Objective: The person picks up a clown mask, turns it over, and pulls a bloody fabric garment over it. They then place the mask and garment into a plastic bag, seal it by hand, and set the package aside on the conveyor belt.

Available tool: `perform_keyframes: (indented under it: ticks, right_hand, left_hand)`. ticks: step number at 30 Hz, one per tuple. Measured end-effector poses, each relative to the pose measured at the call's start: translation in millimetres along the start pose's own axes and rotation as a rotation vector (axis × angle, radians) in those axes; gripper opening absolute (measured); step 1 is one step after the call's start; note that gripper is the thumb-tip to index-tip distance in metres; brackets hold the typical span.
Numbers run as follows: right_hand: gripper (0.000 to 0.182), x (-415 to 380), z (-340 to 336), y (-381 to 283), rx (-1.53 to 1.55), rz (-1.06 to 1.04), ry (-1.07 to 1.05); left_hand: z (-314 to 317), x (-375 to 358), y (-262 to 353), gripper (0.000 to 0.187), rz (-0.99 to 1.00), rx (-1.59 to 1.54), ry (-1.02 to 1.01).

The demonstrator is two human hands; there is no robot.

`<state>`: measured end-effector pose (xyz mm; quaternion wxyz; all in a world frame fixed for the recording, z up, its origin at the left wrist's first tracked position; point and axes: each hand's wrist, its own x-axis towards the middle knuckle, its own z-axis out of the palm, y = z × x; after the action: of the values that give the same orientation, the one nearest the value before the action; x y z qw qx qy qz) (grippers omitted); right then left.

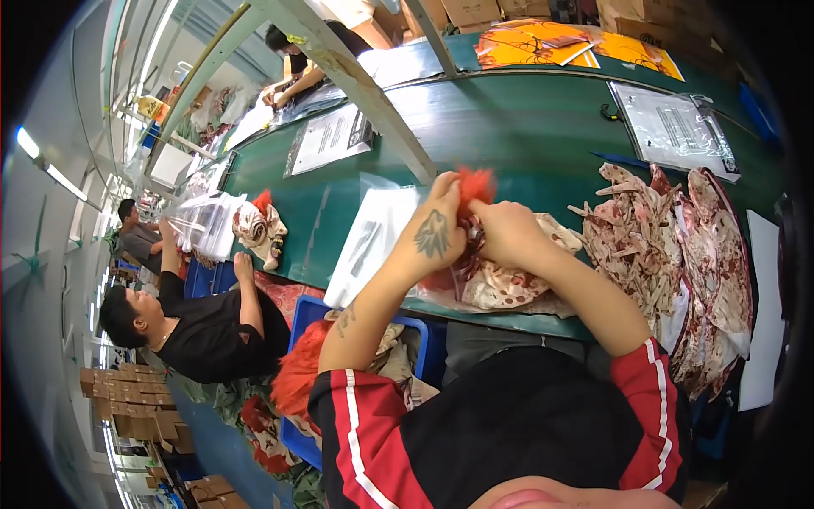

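My left hand [443,227], tattooed on its back, is closed on the red hair and gathered upper part of a latex-like mask [502,287]. The mask is cream with dark red spots. Close beside it, my right hand [507,231] grips the same mask, with its fingers curled in and partly hidden. The lower part of the mask lies crumpled on the green table edge. Under it shows a clear plastic bag [437,293]. Left of my hands lies a bagged white printed sheet [369,242].
Blood-patterned hand-shaped pieces and cloth [636,237] are piled at right. A blue crate [303,318] of red-haired masks stands below left. Another mask [259,227] lies near a co-worker [216,335]. A metal post [356,85] crosses the green conveyor table [475,119].
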<state>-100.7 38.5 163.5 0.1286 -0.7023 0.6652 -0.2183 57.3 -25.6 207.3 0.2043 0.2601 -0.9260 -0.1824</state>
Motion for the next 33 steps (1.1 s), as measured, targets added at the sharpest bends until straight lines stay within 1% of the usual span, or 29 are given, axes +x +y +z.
perform_keyframes:
  ticks: [2, 3, 5, 7, 9, 10, 12, 13, 17, 18, 19, 20, 22, 23, 27, 28, 32, 33]
  right_hand:
    - [0.032, 11.1, 19.7, 3.3, 0.0, -0.089, -0.065]
    - [0.032, 11.4, 27.9, 9.2, -0.001, -0.091, -0.065]
    - [0.03, 30.3, 37.9, 18.2, 0.305, 0.055, -0.067]
    - [0.03, 44.8, 47.7, 31.6, 0.608, 0.197, -0.067]
    - [0.029, 48.2, 62.5, 50.3, 0.914, 0.338, -0.075]
    - [0.029, 53.6, 69.8, 53.5, 1.066, 0.408, -0.077]
    - [0.03, 62.2, 81.7, 62.1, 1.366, 0.547, -0.082]
    - [0.03, 63.4, 80.2, 64.6, 1.359, 0.539, -0.08]
    - [0.043, 51.9, 82.3, 73.0, 1.335, -0.026, -0.019]
    - [0.043, 54.6, 83.4, 78.5, 1.329, -0.028, -0.023]
    - [0.047, 59.6, 85.5, 84.6, 1.069, 0.029, -0.085]
    - [0.051, 65.4, 88.3, 91.8, 0.808, 0.084, -0.141]
    - [0.059, 70.3, 92.5, 101.9, 0.283, 0.187, -0.247]
    - [0.059, 69.8, 90.2, 102.5, 0.28, 0.183, -0.25]
    - [0.079, 64.8, 82.8, 100.4, 0.877, 0.227, -0.107]
    - [0.079, 69.0, 81.2, 102.4, 0.87, 0.217, -0.109]
    - [0.078, 73.7, 91.0, 104.5, 1.173, 0.46, -0.154]
    - [0.078, 71.5, 91.3, 95.0, 1.173, 0.46, -0.165]
  left_hand:
    - [4.6, 4.3, 14.1, 0.058, -0.009, -0.081, -0.025]
    - [10.7, 3.7, 16.3, 0.059, 0.001, -0.05, -0.044]
    - [26.1, -0.2, 20.9, 0.062, 0.015, -0.017, -0.056]
    - [42.7, -7.1, 29.7, 0.068, -0.068, 0.142, -0.184]
    - [53.1, -12.3, 46.2, 0.077, -0.142, 0.274, -0.227]
    - [62.6, -13.3, 50.1, 0.077, -0.142, 0.278, -0.219]
    - [78.5, -16.0, 51.9, 0.074, -0.055, 0.32, 0.067]
    - [83.2, -17.1, 50.0, 0.074, -0.054, 0.321, 0.077]
    - [108.8, -29.0, 29.9, 0.068, 0.226, 0.178, 0.387]
    - [120.6, -40.2, 16.6, 0.062, 0.158, 0.109, 0.375]
    - [133.3, -52.2, 4.9, 0.057, 0.09, 0.041, 0.362]
    - [131.2, -58.8, 4.1, 0.057, 0.091, 0.039, 0.366]
    - [120.6, -75.4, -0.1, 0.048, 0.011, 0.251, 0.497]
    - [120.7, -82.3, -3.2, 0.048, 0.007, 0.251, 0.501]
    - [131.9, -112.6, -23.8, 0.033, -0.108, 0.337, 0.503]
    - [132.6, -114.3, -23.0, 0.033, -0.111, 0.339, 0.516]
    - [143.6, -125.3, -6.2, 0.022, -0.248, 0.036, 0.5]
    - [147.8, -125.4, -3.8, 0.021, -0.275, -0.051, 0.49]
